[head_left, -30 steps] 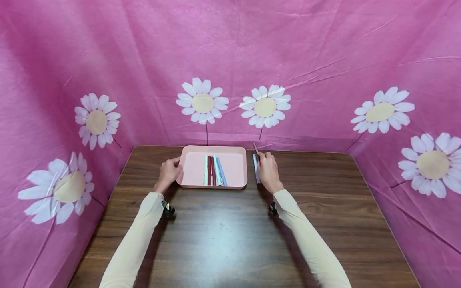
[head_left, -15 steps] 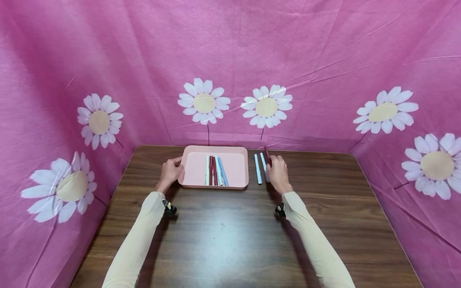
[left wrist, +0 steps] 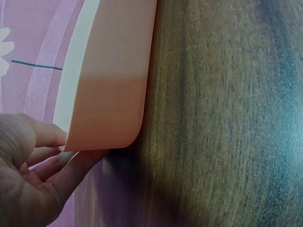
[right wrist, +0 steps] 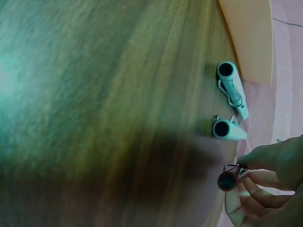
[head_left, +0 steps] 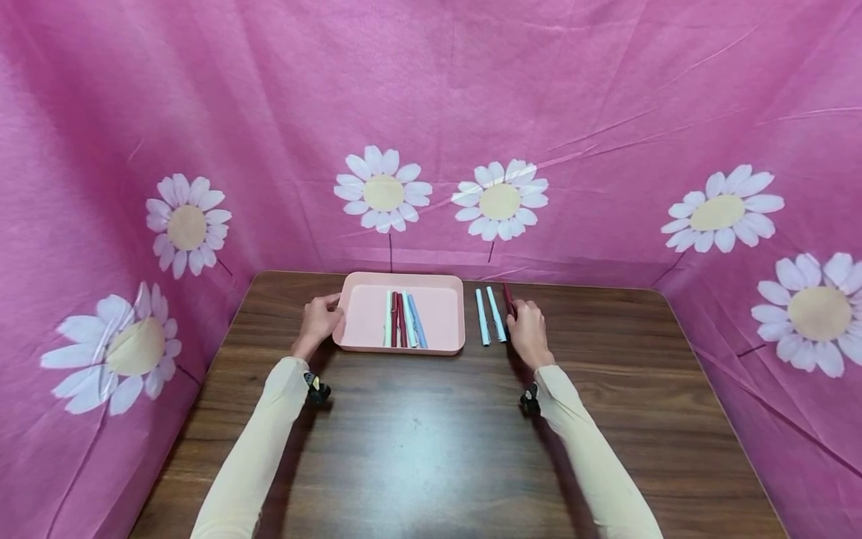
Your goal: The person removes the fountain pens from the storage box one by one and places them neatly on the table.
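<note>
A pink tray [head_left: 441,308] stands at the back of the wooden table [head_left: 431,449] and holds several pens [head_left: 404,320], dark red, white and light blue. My left hand [head_left: 319,319] grips the tray's left rim; the left wrist view shows its fingers [left wrist: 47,170] curled round the tray's corner [left wrist: 104,123]. Right of the tray lie two light blue pens [head_left: 488,316], side by side on the table. My right hand [head_left: 528,326] holds a dark red pen [head_left: 508,298] just right of them. The right wrist view shows that pen [right wrist: 229,178] pinched in the fingers, with the two light pens [right wrist: 230,105] close by.
Pink cloth with white daisies [head_left: 500,198] hangs behind and along both sides of the table. The wooden tabletop stretches towards me in front of the tray.
My right hand has moved rightwards with the dark red pen. Two light blue pens now lie uncovered on the table where the hand was. The left hand stayed on the tray.
</note>
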Motion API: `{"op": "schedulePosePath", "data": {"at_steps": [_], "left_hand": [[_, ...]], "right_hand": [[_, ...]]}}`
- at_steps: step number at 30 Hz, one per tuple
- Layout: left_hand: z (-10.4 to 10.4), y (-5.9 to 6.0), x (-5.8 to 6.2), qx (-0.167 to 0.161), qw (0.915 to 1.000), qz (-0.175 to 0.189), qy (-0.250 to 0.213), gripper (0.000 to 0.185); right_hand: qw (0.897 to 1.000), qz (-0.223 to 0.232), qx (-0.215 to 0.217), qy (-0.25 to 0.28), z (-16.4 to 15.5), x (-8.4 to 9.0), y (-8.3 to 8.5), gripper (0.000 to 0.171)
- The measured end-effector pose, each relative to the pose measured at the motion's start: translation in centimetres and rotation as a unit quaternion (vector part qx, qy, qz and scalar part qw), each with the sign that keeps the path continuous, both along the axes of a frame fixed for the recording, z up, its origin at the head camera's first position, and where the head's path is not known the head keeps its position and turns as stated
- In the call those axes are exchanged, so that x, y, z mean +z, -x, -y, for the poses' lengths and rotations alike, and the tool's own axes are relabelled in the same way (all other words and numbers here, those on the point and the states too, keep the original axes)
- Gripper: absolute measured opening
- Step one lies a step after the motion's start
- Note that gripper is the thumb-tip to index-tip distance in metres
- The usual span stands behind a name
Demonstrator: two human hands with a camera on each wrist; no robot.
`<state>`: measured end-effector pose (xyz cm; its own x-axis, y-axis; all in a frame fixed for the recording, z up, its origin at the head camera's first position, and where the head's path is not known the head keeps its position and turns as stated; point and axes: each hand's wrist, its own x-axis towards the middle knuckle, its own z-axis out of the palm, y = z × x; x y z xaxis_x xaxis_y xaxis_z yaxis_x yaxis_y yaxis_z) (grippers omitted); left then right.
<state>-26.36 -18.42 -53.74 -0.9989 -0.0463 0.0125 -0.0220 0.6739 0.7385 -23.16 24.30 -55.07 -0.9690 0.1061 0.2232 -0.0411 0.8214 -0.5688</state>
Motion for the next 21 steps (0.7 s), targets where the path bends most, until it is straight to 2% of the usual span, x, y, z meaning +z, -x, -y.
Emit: {"op": "schedulePosePath", "data": {"at_steps": [11, 16, 21], "left_hand": [[0.2, 0.1, 0.0, -0.002, 0.9999, 0.012, -0.011, 0.047], [0.0, 0.1, -0.2, 0.006, 0.9998, 0.01, -0.014, 0.047], [-0.4, 0.3, -0.4, 0.001, 0.9999, 0.004, -0.014, 0.047]], "right_hand": [[1.0, 0.018, 0.01, 0.007, -0.6, -1.0, -0.1, 0.028], [1.0, 0.02, 0.007, 0.009, -0.6, -1.0, -0.1, 0.028], [1.0, 0.028, 0.011, 0.005, -0.2, -1.1, 0.0, 0.03]]}}
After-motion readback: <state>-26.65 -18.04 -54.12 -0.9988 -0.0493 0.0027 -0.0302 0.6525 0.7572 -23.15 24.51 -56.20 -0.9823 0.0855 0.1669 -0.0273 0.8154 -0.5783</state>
